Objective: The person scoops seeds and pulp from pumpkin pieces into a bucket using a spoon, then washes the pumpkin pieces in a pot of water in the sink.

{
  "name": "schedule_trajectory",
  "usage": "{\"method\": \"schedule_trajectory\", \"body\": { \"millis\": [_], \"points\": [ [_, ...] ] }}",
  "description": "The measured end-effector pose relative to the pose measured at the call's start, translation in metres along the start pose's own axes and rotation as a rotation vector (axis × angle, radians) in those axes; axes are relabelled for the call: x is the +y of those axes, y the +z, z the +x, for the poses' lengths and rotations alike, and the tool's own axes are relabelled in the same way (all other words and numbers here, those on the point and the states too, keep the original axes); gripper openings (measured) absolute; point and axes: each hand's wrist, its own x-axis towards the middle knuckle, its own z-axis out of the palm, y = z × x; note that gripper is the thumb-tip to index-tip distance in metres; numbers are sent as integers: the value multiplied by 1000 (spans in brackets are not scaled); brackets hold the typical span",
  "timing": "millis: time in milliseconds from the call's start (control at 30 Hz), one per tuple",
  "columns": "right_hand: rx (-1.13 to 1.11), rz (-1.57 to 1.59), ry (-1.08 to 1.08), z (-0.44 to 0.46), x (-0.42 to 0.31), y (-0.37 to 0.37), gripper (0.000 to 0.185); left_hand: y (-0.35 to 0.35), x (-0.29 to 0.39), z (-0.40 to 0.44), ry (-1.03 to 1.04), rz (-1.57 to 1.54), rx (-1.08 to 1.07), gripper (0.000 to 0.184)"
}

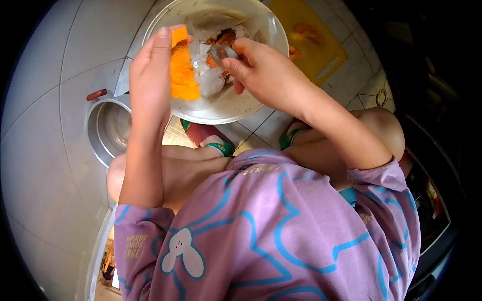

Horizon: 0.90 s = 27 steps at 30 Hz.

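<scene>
My left hand (153,65) is closed around a wedge of orange pumpkin (184,72), its scooped inner side facing right. The wedge is held over the left part of a round white bucket (221,119). Over the bucket's right side, my right hand (256,65) is closed on a shiny metal spoon (223,53), whose handle is mostly hidden by the fingers. The spoon is apart from the pumpkin. Inside the bucket lie a crumpled clear plastic bag (212,83) and orange and brown scraps (226,38).
A yellow cutting board (321,60) with a pumpkin piece (308,33) lies on the tiled floor beyond the bucket, to the right. To the left, a metal pot (109,128) with a brown handle stands by the tiled wall. A floor drain (381,97) is at right.
</scene>
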Motion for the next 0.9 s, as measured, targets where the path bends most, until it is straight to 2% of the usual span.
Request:
{"method": "schedule_trajectory", "body": {
  "millis": [67,200,267,333,500,600,667,733,833,900],
  "points": [
    [-69,178,60,-2,-14,-4,29,-2,-4,1,-5,-3,-17,42],
    [-136,376,-9,-5,-10,7,26,2,1,2,-45,-131,-32,42],
    [-113,372,-13,0,-1,9,25,1,4,2,-84,-171,-34,43],
    [-20,326,-129,5,5,11,26,-1,4,3,-113,-241,-80,45],
    [-10,336,-108,7,11,11,27,-16,1,12,-189,-248,-123,46],
    [78,267,-35,9,20,3,26,-19,12,9,-227,-245,-155,45],
    [18,259,28,0,11,-6,25,-18,14,7,-224,-260,-150,45],
    [0,319,17,-3,7,-1,25,-18,8,8,-261,-319,-53,43],
    [-100,590,-44,-12,-5,2,22,-16,5,11,-249,-366,-104,42],
    [-91,584,-40,-11,-2,3,22,-12,7,11,-294,-401,-124,42]
  ]
}}
